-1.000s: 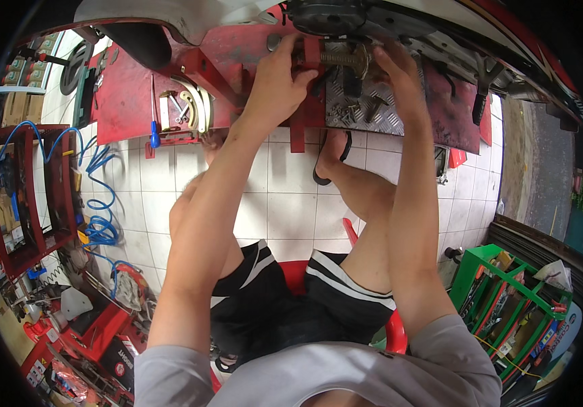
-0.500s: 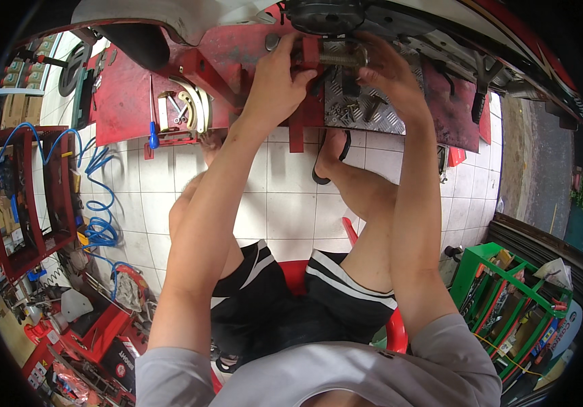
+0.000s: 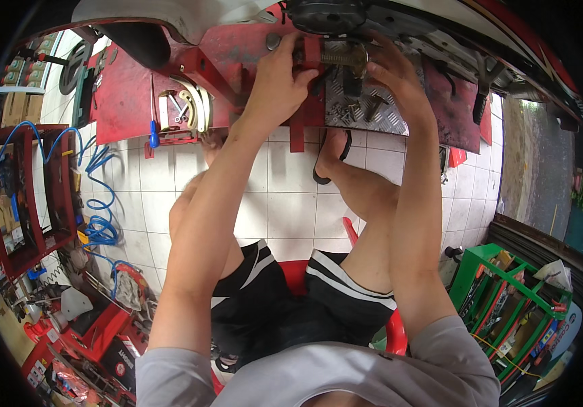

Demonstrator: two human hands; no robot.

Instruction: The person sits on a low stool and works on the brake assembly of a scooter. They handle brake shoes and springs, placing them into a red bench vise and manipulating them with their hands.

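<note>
1. The left hand [image 3: 274,78] curves beside the red upright [image 3: 312,54] — its grip is hidden, so its state cannot be told.
2. The right hand [image 3: 402,78] curves around the ridged rod's [image 3: 334,58] round end; firm contact is unclear.
3. The rod lies between the 2 hands, above the metal plate [image 3: 335,87].
4. Handling seems underway — the rod meets the upright; what is left is unclear.

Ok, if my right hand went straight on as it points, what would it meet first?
Your right hand would probably meet the round metal piece on the threaded rod, though depth is unclear.
</note>
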